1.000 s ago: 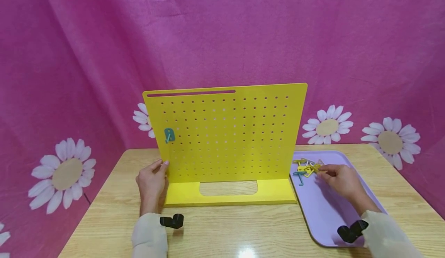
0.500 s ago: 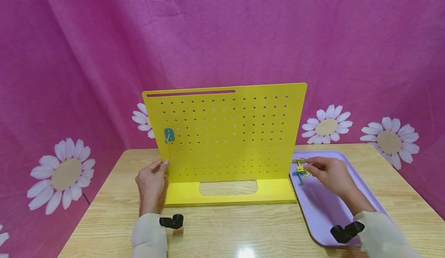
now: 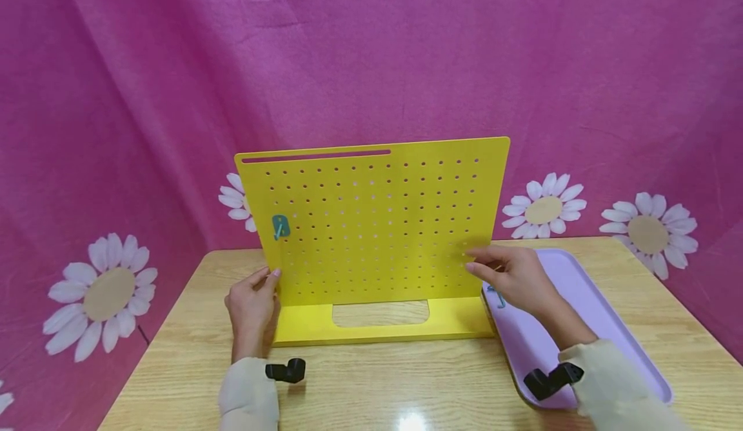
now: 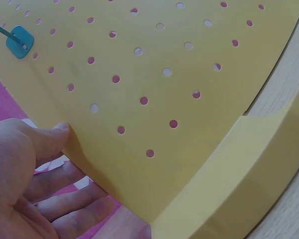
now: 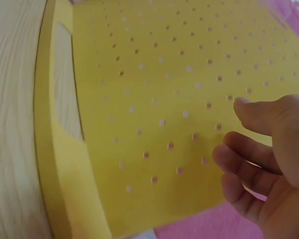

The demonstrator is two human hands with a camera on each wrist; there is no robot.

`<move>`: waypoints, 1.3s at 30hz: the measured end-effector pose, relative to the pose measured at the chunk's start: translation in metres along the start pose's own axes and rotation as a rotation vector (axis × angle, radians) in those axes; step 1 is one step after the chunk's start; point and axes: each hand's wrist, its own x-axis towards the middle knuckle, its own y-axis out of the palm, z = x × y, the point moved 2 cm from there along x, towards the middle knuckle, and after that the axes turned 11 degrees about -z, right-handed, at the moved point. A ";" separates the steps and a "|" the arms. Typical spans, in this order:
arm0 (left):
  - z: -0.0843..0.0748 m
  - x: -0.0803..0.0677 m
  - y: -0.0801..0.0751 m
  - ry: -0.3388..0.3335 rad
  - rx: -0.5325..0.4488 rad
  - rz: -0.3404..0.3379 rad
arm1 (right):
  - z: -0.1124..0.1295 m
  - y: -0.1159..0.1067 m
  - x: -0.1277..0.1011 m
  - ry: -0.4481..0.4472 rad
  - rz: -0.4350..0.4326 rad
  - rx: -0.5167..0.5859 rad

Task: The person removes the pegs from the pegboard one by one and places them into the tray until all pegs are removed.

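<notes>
A yellow pegboard (image 3: pixel 371 224) stands upright on its base on the table. My left hand (image 3: pixel 251 302) holds its lower left edge, with the thumb (image 4: pixel 57 137) on the front face and the other fingers at the edge and behind. A teal hook (image 3: pixel 281 226) is fixed near the board's left side. My right hand (image 3: pixel 516 279) is in front of the board's lower right part, thumb and fingers bent toward each other. No item shows between these fingers, and I cannot tell whether they hold a yellow piece against the yellow board.
A purple tray (image 3: pixel 565 334) lies right of the board. Another teal hook (image 3: pixel 497 295) shows in it beside my right hand, which hides the other pieces there. A pink flowered cloth (image 3: pixel 371 50) hangs behind the wooden table (image 3: pixel 348 379).
My right hand has moved left from the pile of hooks in the tray to the front of the pegboard's right side. The left hand stays at the board's edge.
</notes>
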 end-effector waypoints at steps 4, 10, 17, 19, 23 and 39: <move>0.001 0.001 0.000 0.002 0.000 -0.002 | 0.013 0.011 0.007 -0.039 0.019 0.051; 0.002 0.002 -0.001 0.010 0.005 -0.010 | 0.030 0.029 0.014 -0.037 0.055 0.127; 0.004 0.001 -0.001 -0.012 0.010 -0.001 | 0.050 0.046 0.019 -0.059 0.069 0.165; 0.004 0.001 -0.001 -0.010 0.010 -0.002 | 0.056 0.052 0.021 -0.063 0.075 0.175; 0.002 0.002 -0.001 -0.009 0.004 -0.001 | 0.068 0.064 0.026 -0.086 0.099 0.211; 0.002 0.001 0.001 0.015 0.001 -0.006 | 0.110 0.118 0.042 -0.126 0.182 0.368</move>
